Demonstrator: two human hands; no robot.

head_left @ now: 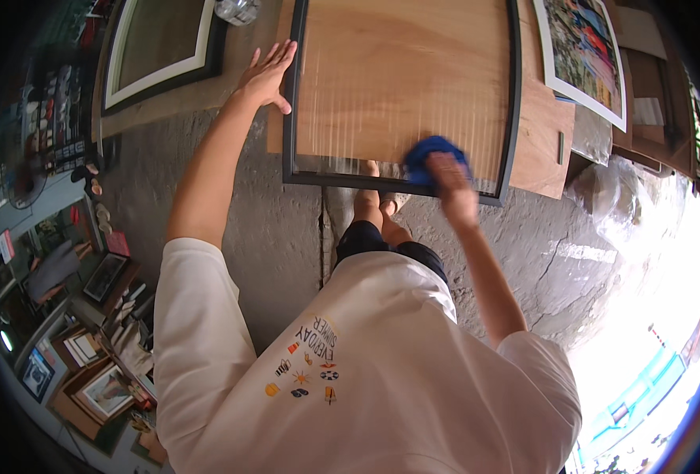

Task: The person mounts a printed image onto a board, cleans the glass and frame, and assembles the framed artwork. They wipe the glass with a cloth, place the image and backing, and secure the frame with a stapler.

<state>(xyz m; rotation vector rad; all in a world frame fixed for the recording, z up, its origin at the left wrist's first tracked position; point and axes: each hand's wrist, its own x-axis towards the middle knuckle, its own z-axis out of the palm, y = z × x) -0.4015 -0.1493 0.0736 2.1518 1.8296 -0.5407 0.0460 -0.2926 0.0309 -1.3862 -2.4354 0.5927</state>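
A large black picture frame (289, 95) with a glass pane lies on a wooden board in front of me. My left hand (269, 75) rests flat with fingers spread on the frame's left edge. My right hand (450, 175) presses a blue cloth (426, 152) against the glass near the frame's lower right side; the hand is blurred. My legs and feet show below the frame's near edge.
A white-and-black frame (160, 47) lies to the left, a printed picture with white border (583, 55) to the right. The wooden board (543, 146) juts out over a cracked concrete floor (286, 229). Several framed pictures (101, 387) stand at lower left. Clear plastic wrap (618, 197) sits right.
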